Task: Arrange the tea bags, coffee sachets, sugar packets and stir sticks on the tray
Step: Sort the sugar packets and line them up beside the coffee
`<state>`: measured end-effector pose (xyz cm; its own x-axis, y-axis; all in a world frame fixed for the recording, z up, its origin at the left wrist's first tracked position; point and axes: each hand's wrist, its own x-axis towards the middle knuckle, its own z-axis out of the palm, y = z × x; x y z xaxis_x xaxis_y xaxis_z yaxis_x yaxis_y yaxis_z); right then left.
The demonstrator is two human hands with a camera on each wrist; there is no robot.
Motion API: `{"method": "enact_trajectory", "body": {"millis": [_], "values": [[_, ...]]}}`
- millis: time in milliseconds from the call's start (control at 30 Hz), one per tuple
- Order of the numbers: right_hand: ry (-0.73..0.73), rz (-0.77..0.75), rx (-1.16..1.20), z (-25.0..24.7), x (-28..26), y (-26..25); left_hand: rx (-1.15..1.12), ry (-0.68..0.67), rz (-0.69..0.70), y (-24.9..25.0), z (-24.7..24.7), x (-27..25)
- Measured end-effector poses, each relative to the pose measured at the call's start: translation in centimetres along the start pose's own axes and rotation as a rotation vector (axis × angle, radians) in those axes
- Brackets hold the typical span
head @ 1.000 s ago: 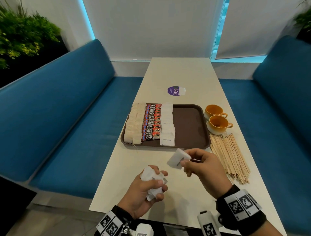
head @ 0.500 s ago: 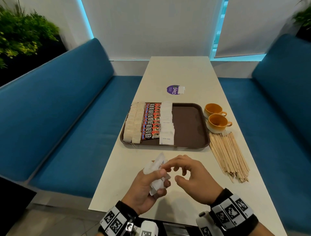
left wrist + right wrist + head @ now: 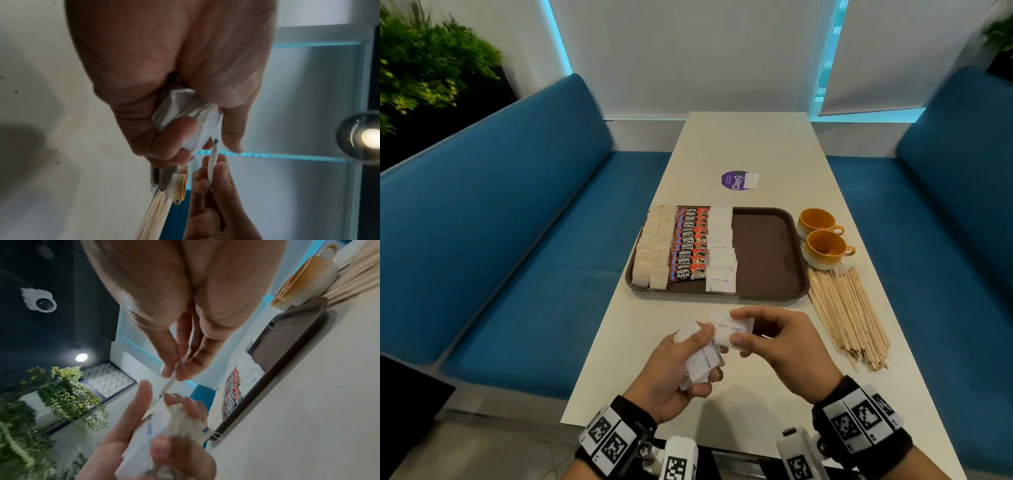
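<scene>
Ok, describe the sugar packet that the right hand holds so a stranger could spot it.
Find the brown tray on the white table; nearer the person, the right hand pinches one flat sugar packet. Unlike the crumpled bunch in the left hand, it faces up, reading "white sugar".

Both bare hands, the left hand (image 3: 681, 370) and right hand (image 3: 784, 346), wear black wristbands (image 3: 859, 428) carrying white square-patterned marker tags, with white marker-tagged camera mounts (image 3: 678, 459) beneath.
</scene>
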<state>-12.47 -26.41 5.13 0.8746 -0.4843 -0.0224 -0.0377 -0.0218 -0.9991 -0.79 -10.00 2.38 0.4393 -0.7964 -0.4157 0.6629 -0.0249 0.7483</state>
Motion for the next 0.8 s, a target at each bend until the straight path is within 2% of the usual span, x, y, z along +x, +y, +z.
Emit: {"method": "enact_trajectory", "body": {"millis": [167, 367, 633, 800], "values": [[0.098, 0.01, 0.045, -0.5, 0.2, 0.1, 0.146, 0.02, 0.05, -0.4, 0.6, -0.1], [0.026, 0.039, 0.039, -1.2, 0.1, -0.4, 0.172, 0.074, 0.119, -0.3, 0.7, 0.1], [0.141, 0.034, 0.045, -1.4, 0.4, -0.1, 0.22, 0.085, 0.177, -0.4, 0.7, 0.7], [0.101, 0.031, 0.033, -1.8, 0.6, -0.5, 0.189, 0.127, 0.16, 0.3, 0.7, 1.2]]}}
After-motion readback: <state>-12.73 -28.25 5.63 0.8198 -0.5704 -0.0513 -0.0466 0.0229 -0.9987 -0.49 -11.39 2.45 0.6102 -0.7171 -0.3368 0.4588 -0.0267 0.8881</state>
